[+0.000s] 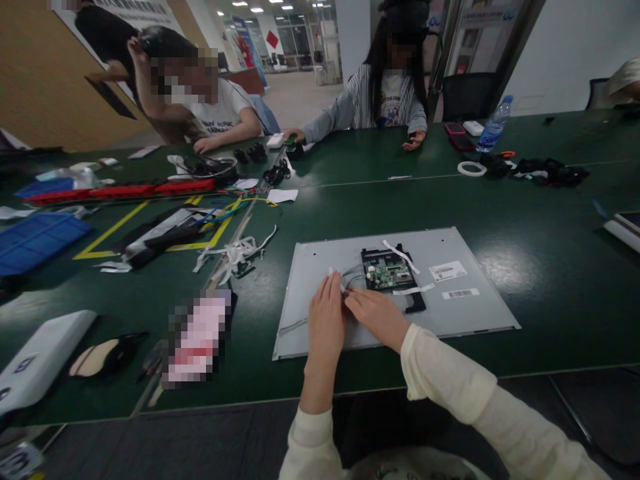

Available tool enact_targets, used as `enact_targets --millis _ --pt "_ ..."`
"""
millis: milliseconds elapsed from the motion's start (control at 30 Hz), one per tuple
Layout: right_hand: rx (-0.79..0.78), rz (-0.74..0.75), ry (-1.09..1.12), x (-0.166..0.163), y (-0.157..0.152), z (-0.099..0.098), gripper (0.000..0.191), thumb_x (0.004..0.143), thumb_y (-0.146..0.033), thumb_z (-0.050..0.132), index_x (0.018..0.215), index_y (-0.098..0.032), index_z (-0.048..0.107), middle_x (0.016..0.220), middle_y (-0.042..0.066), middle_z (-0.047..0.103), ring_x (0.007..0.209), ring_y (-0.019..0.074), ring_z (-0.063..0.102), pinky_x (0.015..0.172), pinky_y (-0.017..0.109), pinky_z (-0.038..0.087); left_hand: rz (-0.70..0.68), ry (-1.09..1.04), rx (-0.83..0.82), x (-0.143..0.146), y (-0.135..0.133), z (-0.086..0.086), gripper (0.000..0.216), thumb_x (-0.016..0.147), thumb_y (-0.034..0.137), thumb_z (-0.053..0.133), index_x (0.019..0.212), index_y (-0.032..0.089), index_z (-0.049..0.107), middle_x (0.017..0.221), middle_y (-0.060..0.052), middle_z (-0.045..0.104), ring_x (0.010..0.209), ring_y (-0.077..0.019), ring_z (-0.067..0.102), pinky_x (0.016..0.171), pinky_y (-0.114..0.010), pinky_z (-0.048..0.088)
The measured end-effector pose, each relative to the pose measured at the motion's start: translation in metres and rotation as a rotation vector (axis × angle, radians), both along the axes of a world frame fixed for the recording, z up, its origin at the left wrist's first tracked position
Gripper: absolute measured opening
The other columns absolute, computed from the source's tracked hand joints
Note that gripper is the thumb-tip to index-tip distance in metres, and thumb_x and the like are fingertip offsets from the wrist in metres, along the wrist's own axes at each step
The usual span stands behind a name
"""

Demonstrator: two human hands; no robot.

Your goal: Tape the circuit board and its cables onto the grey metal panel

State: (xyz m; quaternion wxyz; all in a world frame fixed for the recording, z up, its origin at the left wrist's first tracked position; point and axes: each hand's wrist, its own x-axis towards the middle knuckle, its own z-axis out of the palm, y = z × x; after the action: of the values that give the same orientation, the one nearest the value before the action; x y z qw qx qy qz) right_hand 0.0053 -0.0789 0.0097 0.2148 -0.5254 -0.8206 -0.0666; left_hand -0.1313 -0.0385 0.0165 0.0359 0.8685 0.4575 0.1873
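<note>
A flat grey metal panel (pixel 310 267), like the back of a screen, lies on the table in front of me. Mounted on it is a black plastic frame (pixel 415 303) holding a green circuit board (pixel 387 275). White tape strips (pixel 414 291) cross the frame, and grey cables (pixel 354 272) run from the board toward my hands. My left hand (pixel 327 312) rests on the panel, fingers stretched out over a small white piece of tape (pixel 331 271). Beside it, my right hand (pixel 376 312) has its fingertips pinched together against the left fingers; what they grip is hidden.
Tangled white strips (pixel 235 257) lie left of the panel, with a pink pixelated item (pixel 197 340) nearer me. Blue trays (pixel 40 240), a white box (pixel 45 360), a tape roll (pixel 471 169) and a water bottle (pixel 495 127) stand around. Two people sit opposite.
</note>
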Motion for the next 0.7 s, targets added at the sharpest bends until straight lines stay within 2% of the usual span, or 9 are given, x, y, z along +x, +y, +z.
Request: enact_targets --millis 200,333,533,700 --pt "-0.060 0.010 0.094 0.000 -0.006 0.002 0.016 0.090 -0.012 0.048 0.102 -0.011 0.060 0.114 0.016 0.065 0.113 0.0188 0.058 0.098 0.033 0.046 0.034 0.027 -0.052 0.002 -0.001 0.000 0.047 0.089 0.007 0.037 0.136 0.010 0.036 0.136 -0.018 0.052 0.124 -0.0232 0.051 0.104 -0.041 0.038" --pt "-0.122 0.024 0.190 0.003 -0.019 0.005 0.032 0.085 -0.021 0.055 0.115 -0.009 0.056 0.120 0.018 0.061 0.120 0.0227 0.054 0.102 0.039 0.044 0.035 -0.007 -0.027 0.004 -0.001 0.002 0.044 0.092 0.011 0.037 0.136 0.009 0.035 0.133 -0.019 0.053 0.120 -0.0222 0.055 0.100 -0.039 0.041" --pt "-0.148 0.040 0.205 0.004 -0.047 0.003 0.051 0.084 -0.031 0.056 0.129 -0.007 0.050 0.134 0.019 0.052 0.128 0.0256 0.046 0.104 0.041 0.041 0.093 0.022 -0.032 0.009 -0.002 0.009 0.041 0.093 0.017 0.041 0.134 0.011 0.040 0.131 -0.018 0.056 0.120 -0.0230 0.054 0.095 -0.037 0.044" --pt "-0.175 0.071 0.145 0.027 -0.064 0.018 0.045 0.091 -0.035 0.050 0.130 -0.013 0.052 0.130 0.014 0.057 0.125 0.0226 0.049 0.103 0.039 0.042 0.165 0.127 -0.059 0.016 -0.002 0.021 0.043 0.091 0.022 0.046 0.132 0.011 0.042 0.128 -0.018 0.057 0.122 -0.0269 0.051 0.092 -0.040 0.044"
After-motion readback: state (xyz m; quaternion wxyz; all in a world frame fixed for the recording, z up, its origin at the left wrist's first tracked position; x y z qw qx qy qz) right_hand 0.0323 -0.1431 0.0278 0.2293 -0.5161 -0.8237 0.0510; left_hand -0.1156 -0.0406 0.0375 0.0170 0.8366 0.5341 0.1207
